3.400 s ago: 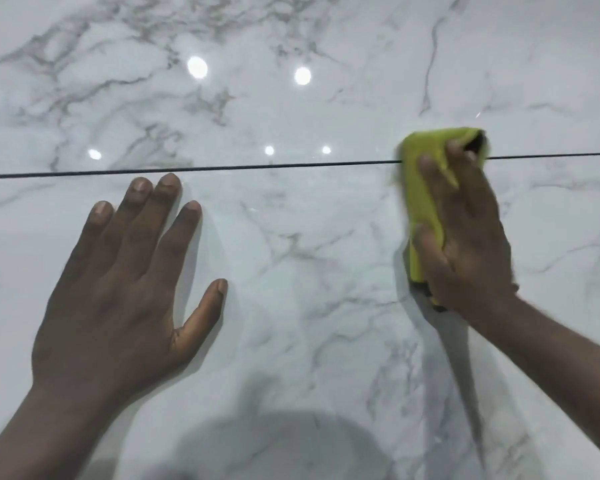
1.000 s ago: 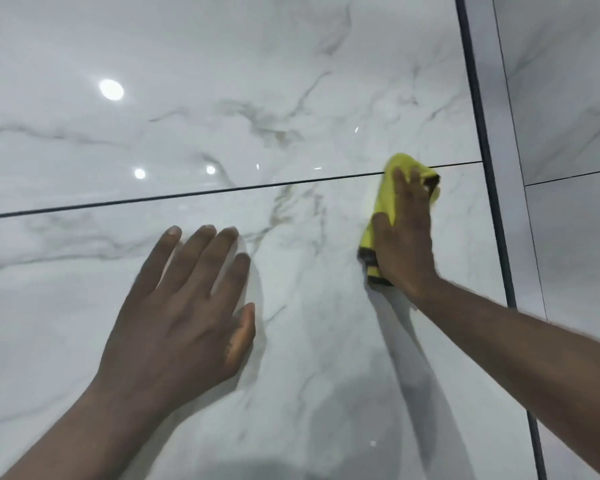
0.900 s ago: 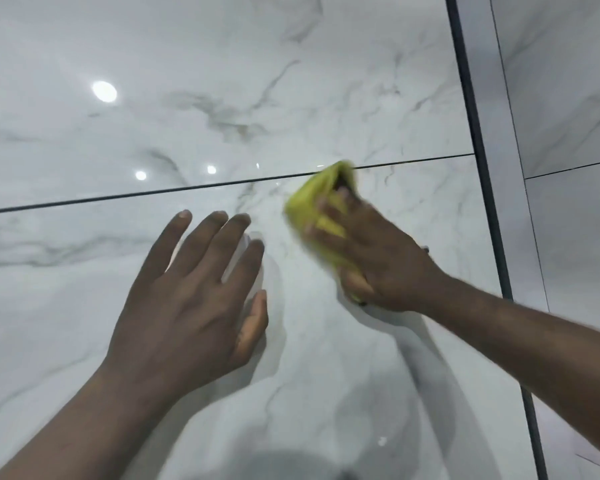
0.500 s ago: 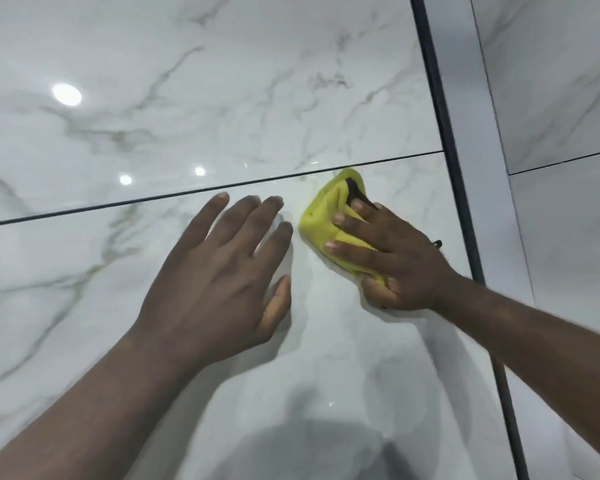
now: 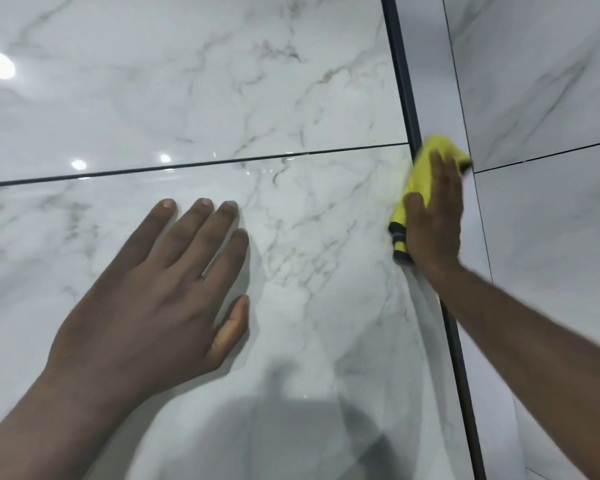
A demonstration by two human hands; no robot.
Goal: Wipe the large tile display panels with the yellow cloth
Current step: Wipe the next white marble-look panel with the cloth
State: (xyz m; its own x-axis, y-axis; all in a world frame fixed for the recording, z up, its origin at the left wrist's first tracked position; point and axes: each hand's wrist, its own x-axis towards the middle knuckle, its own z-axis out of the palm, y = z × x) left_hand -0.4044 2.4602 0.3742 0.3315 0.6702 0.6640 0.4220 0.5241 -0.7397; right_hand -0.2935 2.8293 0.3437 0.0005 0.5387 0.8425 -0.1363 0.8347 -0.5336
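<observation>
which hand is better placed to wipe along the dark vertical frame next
Right. The right hand presses the yellow cloth over the dark vertical frame; the left hand lies flat on the lower panel, clothless and farther left.

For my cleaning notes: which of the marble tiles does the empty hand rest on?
The lower tile left of the dark vertical strip; the left hand lies flat below the horizontal joint.

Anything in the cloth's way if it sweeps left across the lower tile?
Yes: the left hand lies flat on the lower tile, left of the yellow cloth under the right hand. The tile between them shows nothing else.
</observation>
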